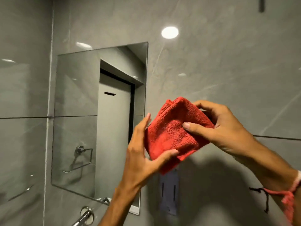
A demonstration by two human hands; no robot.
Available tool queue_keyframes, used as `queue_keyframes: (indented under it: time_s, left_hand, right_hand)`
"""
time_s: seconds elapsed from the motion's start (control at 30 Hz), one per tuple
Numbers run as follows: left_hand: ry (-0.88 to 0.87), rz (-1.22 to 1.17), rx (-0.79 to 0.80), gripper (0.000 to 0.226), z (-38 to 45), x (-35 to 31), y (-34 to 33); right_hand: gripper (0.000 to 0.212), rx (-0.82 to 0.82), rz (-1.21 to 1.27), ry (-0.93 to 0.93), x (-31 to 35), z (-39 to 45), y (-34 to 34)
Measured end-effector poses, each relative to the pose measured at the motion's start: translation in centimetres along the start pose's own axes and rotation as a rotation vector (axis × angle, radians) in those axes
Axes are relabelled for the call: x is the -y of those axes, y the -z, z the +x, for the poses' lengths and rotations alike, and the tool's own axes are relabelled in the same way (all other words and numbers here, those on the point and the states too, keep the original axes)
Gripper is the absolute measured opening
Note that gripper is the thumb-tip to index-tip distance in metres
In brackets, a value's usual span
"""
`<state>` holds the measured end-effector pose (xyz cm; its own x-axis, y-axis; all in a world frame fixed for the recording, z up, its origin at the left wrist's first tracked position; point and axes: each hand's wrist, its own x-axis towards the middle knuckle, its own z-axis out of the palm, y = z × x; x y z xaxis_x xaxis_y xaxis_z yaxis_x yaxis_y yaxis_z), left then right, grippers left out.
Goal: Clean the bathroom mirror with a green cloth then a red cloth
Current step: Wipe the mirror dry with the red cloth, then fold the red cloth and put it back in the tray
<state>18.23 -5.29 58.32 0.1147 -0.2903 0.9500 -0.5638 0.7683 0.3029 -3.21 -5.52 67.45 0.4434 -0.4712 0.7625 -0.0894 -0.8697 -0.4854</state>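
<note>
A folded red cloth (172,132) is held up in front of the grey tiled wall, just right of the mirror (91,121). My left hand (143,159) grips its lower left edge, thumb across the bottom. My right hand (221,128) pinches its upper right part, thumb pressed on the front. The frameless rectangular mirror hangs on the wall to the left and reflects a door and a towel ring. The cloth does not touch the glass. No green cloth is in view.
A chrome fitting (87,214) sticks out of the wall below the mirror. A dark blue-grey wall holder (168,193) hangs under the cloth. A red thread band (286,198) circles my right wrist. A lamp's reflection (169,32) glares on the tiles above.
</note>
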Motion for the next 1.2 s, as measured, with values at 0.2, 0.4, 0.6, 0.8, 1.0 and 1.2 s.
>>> queue_keyframes:
  time_s: [0.2, 0.4, 0.6, 0.8, 1.0, 1.2]
  left_hand:
    - [0.758, -0.889, 0.215, 0.06, -7.5, -1.6, -1.4]
    - [1.159, -0.941, 0.18, 0.071, -16.8, -3.1, -5.5]
    - [1.356, -0.582, 0.186, 0.051, -29.5, -2.4, -10.9]
    - [1.321, -0.257, 0.578, 0.027, -42.2, -1.3, -15.4]
    - [1.266, -0.049, 0.973, 0.039, -51.6, -0.5, -18.9]
    - [1.245, 0.04, 1.325, 0.057, -56.7, 1.5, -20.7]
  right_hand:
    - [0.031, -0.199, 0.195, -0.238, -1.6, -9.5, -0.4]
    - [0.034, -0.456, 0.375, -0.612, -7.1, -21.5, -2.4]
    - [0.021, -0.644, 0.469, -1.08, -14.7, -36.3, -4.9]
    - [0.02, -0.726, 0.503, -1.466, -20.2, -50.4, -7.9]
    - [0.021, -0.714, 0.429, -1.736, -25.9, -57.2, -10.2]
    - [0.05, -0.438, 0.288, -1.872, -31.1, -60.3, -12.3]
